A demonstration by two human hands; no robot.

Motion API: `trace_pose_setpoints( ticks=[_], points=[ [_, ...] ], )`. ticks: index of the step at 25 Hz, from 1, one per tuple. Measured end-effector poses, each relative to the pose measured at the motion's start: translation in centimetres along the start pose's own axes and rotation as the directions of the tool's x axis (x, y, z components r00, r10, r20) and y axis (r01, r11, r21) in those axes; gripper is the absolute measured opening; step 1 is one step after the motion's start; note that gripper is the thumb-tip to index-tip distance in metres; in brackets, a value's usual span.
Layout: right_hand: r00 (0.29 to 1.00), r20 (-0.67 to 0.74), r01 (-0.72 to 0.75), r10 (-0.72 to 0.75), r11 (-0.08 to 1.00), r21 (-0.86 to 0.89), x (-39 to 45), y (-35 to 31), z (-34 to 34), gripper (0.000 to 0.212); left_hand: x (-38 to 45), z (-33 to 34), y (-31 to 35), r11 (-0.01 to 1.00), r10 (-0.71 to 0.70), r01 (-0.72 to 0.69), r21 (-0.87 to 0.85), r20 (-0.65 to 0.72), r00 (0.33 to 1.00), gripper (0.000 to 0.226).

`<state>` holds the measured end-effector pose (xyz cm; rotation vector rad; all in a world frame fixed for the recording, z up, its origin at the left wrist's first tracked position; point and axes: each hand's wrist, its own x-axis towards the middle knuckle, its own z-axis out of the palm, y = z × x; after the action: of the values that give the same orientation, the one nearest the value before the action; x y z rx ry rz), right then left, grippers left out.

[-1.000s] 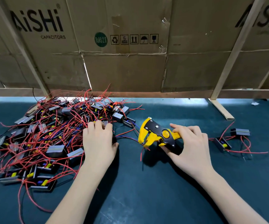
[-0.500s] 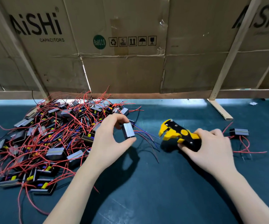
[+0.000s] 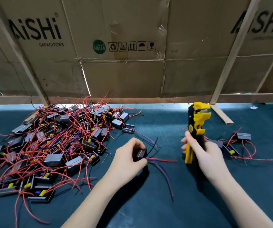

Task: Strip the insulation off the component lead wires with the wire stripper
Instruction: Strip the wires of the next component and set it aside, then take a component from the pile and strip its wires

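My left hand [image 3: 129, 157] pinches a small black component [image 3: 141, 153] just above the dark green mat, in the middle of the view. Its red, blue and black lead wires [image 3: 161, 160] trail out to the right. My right hand [image 3: 201, 153] grips the handles of a yellow and black wire stripper [image 3: 196, 124], held upright with its jaws pointing up and open. The stripper's jaws are well above and to the right of the wires and do not touch them.
A big pile of the same components [image 3: 55, 142] with tangled red wires covers the mat's left side. A couple more components [image 3: 237, 142] lie behind my right hand. A cardboard wall [image 3: 132, 63] with wooden struts [image 3: 231, 51] closes the back.
My left hand has carried the picked component away from the pile, toward me and to the right. My right hand has swung the stripper from lying low to standing upright.
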<state>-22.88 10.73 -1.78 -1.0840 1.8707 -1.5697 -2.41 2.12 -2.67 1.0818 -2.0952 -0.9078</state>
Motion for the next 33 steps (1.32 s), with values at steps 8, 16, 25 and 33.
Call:
trace_pose_setpoints(
  ticks=[8, 16, 25, 33],
  points=[
    [0.96, 0.231, -0.152, 0.159, 0.987, -0.048, 0.0, 0.3, -0.8, 0.023, 0.1, -0.2, 0.0, 0.928, 0.169, -0.11, 0.357, -0.139, 0.976, 0.029],
    [0.967, 0.232, 0.135, -0.103, 0.983, -0.125, -3.6, -1.9, 2.2, 0.044, -1.6, 0.8, 4.0, 0.943, 0.183, -0.191, -0.273, -0.054, 0.982, 0.041],
    [0.817, 0.575, 0.015, 0.034, 0.997, -0.08, -5.0, -3.2, 2.7, 0.069, -0.4, 0.8, 2.6, 0.8, 0.023, -0.033, -0.6, -0.025, 0.999, 0.038],
    [0.805, 0.562, -0.452, 0.191, 0.812, 0.371, -2.8, -2.1, 0.9, 0.071, 0.1, 0.8, 0.6, 0.952, 0.302, -0.303, -0.034, -0.046, 0.952, 0.025]
  ],
)
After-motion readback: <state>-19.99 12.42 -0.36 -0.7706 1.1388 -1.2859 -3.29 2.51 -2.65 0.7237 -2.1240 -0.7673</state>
